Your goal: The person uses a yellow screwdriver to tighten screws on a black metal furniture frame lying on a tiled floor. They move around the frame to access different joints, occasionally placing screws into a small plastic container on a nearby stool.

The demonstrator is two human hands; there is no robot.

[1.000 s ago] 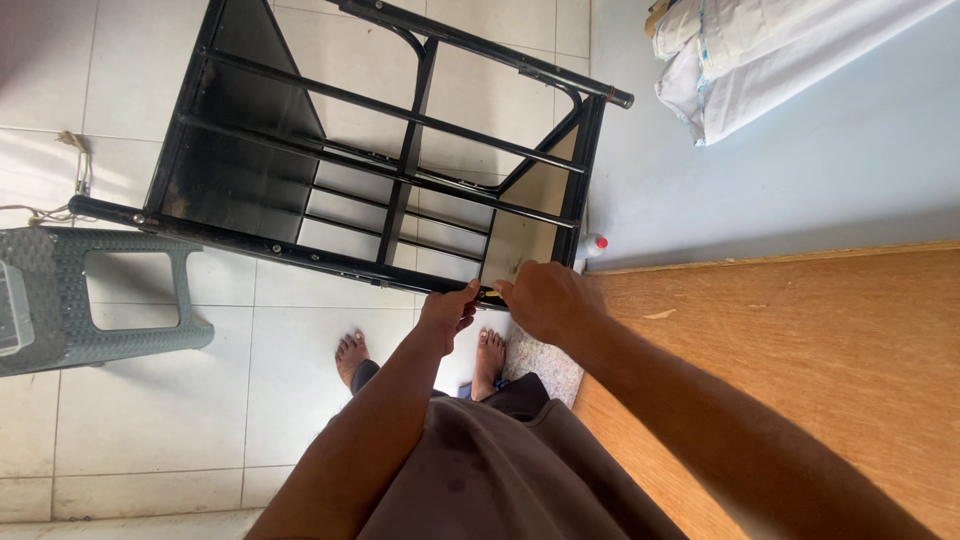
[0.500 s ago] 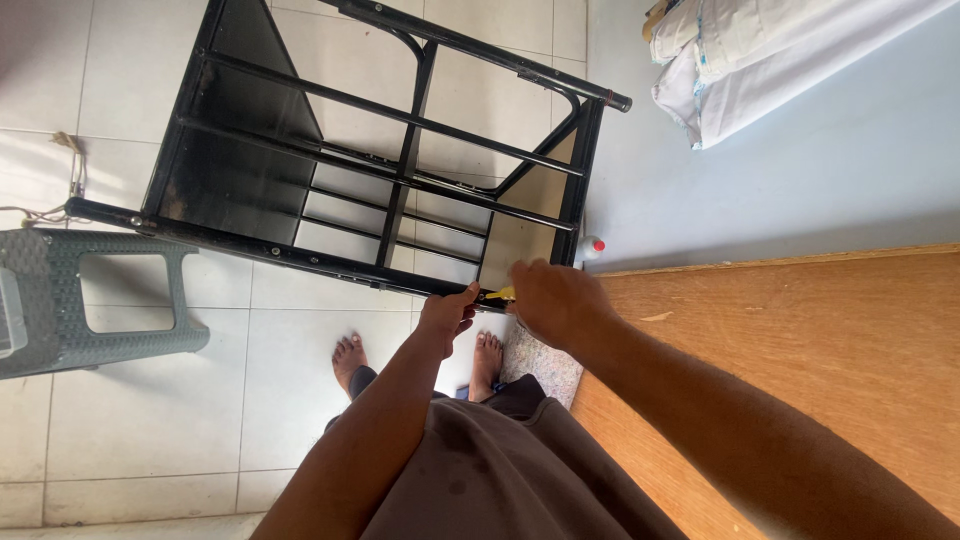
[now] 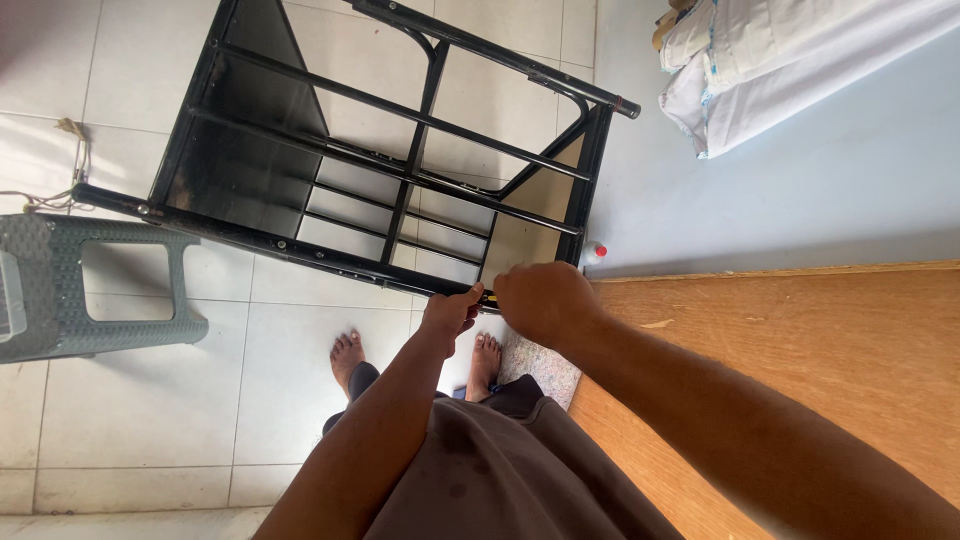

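Note:
A black metal frame (image 3: 400,170) with several crossbars lies tilted on the tiled floor in front of me. My left hand (image 3: 450,312) pinches the frame's near bottom rail close to its right corner. My right hand (image 3: 540,300) is closed in a fist right beside it. It grips a small tool with a yellow and black handle (image 3: 488,297), of which only a sliver shows between the two hands. The tool's tip is hidden by my fingers. Both hands are almost touching at the rail.
A grey plastic stool (image 3: 60,300) stands at the left. A large wooden board (image 3: 800,340) lies at the right, against a pale wall. White bundled fabric (image 3: 760,60) sits top right. A small red-capped bottle (image 3: 594,250) stands by the frame's corner. My bare feet (image 3: 347,355) are below.
My right hand has shifted slightly left along the rail and closed in on my left hand. The yellow handle shows less than before. The frame has not moved.

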